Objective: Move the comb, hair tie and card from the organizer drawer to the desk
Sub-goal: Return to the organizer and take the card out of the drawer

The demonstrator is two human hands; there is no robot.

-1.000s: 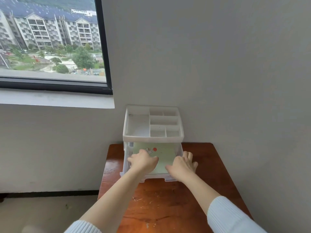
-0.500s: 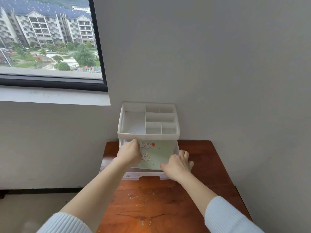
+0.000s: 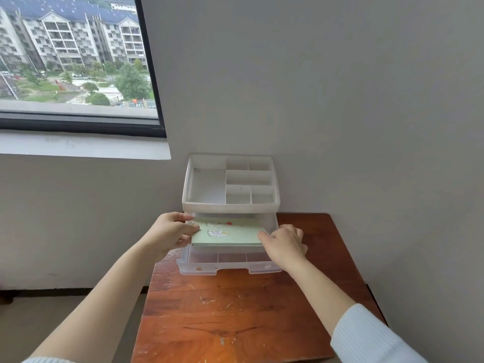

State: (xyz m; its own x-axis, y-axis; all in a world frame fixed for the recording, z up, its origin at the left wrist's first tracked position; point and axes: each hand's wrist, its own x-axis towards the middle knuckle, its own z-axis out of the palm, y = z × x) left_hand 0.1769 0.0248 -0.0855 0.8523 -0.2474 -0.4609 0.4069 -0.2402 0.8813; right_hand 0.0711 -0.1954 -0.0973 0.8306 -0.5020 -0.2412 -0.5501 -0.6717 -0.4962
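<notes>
The green card (image 3: 227, 235) is pinched at its short ends between the left hand (image 3: 170, 233) and right hand (image 3: 284, 243), lying crosswise above the open drawer (image 3: 227, 265).

A small wooden desk (image 3: 235, 315) stands pushed into the corner, its far edge against the grey wall. The top is reddish-brown, glossy, and marked with pale scratches and scuffs (thickest near the middle). Directly on it, at the far end, sits a translucent white plastic organizer (image 3: 230, 205), its back touching the wall. The organizer's top is an open tray split into several compartments. Its bottom drawer (image 3: 227, 265) is pulled out toward the near side, so that the clear front lip hangs over the desk surface. The near half of the desk shows only bare wood.
</notes>
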